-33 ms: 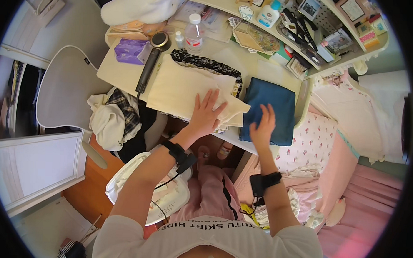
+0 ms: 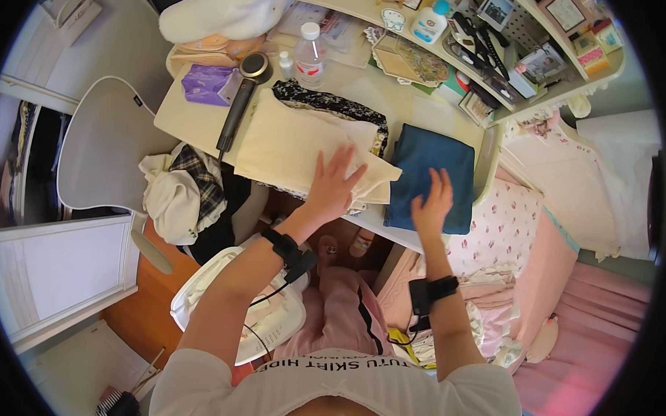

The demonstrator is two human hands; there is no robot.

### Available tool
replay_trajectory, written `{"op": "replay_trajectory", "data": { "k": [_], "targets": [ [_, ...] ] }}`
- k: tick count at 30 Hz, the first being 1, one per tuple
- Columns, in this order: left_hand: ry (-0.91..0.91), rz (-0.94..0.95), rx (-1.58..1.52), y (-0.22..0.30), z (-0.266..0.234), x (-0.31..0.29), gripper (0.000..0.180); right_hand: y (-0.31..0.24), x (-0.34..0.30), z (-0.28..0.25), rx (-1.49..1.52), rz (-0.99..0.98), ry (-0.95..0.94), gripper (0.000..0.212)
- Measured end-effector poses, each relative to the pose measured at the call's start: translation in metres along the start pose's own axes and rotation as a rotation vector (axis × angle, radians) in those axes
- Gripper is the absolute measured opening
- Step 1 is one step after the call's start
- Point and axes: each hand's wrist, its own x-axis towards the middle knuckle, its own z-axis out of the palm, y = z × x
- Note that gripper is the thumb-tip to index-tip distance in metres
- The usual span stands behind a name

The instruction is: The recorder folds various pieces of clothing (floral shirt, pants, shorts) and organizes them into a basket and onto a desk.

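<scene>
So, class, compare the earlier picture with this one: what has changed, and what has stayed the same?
The right hand has shifted slightly rightward over the folded blue cloth. Nothing was visibly grasped or released. The left hand stays spread on the cream cloth.

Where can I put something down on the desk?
The left corner of the desk is bare, beside purple pack and hair dryer. Another patch lies behind black patterned cloth, right of the clear bottle. Cream cloth fills the middle; the shelf is crowded.

Blue-capped bottle (image 2: pixel 429 26) at one o'clock, clear bottle (image 2: pixel 309 60) near twelve, grey chair (image 2: pixel 100 152) past nine, pink fabric (image 2: pixel 600 320) — perhaps curtain — at four
</scene>
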Motion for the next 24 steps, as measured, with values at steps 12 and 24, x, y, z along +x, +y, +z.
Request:
{"op": "replay_trajectory", "data": {
  "k": [12, 24],
  "targets": [
    [-0.218, 0.116, 0.187, 0.032, 0.054, 0.026, 0.033, 0.052, -0.041, 0.003, -0.565, 0.208, -0.216, 0.062],
    [-0.229, 0.278, 0.15, 0.043, 0.047, -0.017, 0.034, 0.061, -0.054, 0.013, -0.564, 0.229, -0.156, 0.063]
  ]
}}
